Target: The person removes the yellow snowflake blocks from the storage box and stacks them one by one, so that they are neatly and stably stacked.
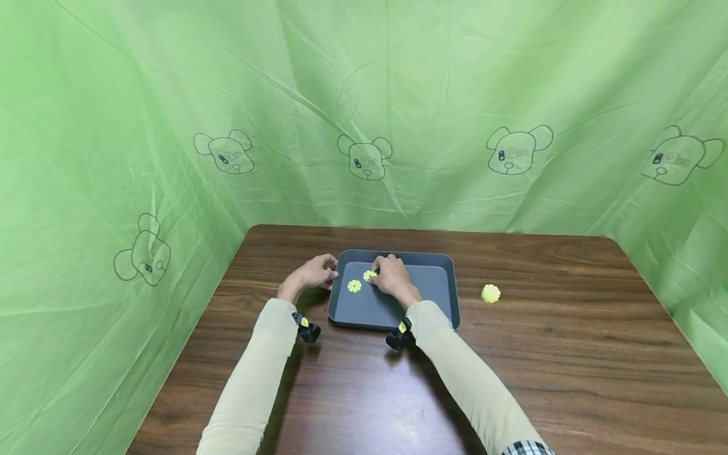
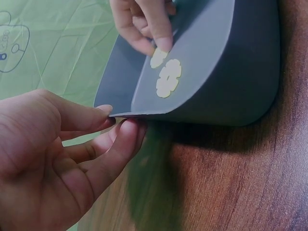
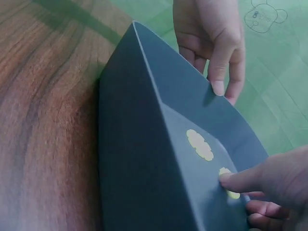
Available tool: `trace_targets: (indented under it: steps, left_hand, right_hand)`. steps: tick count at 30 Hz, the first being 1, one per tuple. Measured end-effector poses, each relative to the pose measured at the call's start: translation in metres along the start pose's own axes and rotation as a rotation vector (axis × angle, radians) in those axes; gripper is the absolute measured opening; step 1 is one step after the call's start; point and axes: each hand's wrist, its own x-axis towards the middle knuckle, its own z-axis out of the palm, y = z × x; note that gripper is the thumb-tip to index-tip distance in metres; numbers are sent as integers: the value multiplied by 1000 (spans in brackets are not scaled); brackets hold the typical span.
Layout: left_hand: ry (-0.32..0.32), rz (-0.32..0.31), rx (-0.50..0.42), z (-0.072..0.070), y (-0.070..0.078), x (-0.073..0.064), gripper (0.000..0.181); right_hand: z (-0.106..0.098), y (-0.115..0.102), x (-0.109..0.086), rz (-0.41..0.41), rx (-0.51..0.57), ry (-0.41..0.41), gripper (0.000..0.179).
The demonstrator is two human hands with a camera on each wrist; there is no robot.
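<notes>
A dark grey rectangular tray (image 1: pixel 431 283) lies on the table, its left rim pinched between the thumb and fingers of my left hand (image 1: pixel 310 275). Inside the tray my right hand (image 1: pixel 394 277) holds a yellow flower-shaped piece (image 1: pixel 369 275) by its edge, low over the tray floor. Beside it a second yellow flower-shaped piece (image 1: pixel 354 286) lies flat near the tray's left side. In the left wrist view the held piece (image 2: pixel 158 57) is tilted, close to the flat one (image 2: pixel 169 78). The right thumb covers part of the held piece in the right wrist view.
To the right of the tray, a pale yellow scalloped piece or small stack (image 1: pixel 490 293) sits on the brown wooden table (image 1: pixel 569 328). A green curtain (image 1: pixel 432 95) with bear-head drawings hangs behind the table and along its sides.
</notes>
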Motion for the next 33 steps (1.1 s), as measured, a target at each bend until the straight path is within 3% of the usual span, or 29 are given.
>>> trace_targets:
  steps: [6, 10, 14, 23, 33]
  left_hand:
    - [-1, -6, -10, 1, -2, 1, 36]
    - [-3, -1, 1, 1, -3, 2, 36]
    - [0, 1, 10, 0, -1, 1, 36]
    - [-2, 1, 18, 1, 1, 0, 36]
    - [-1, 1, 13, 0, 2, 0, 36]
  right_hand:
    - [-8, 7, -5, 11, 34, 10, 30]
    - [-12, 15, -7, -16, 82, 28, 20]
    - [-17, 23, -10, -29, 188, 34, 12]
    - [-29, 37, -21, 54, 432, 22, 15]
    - [-53, 43, -33, 75, 451, 48, 17]
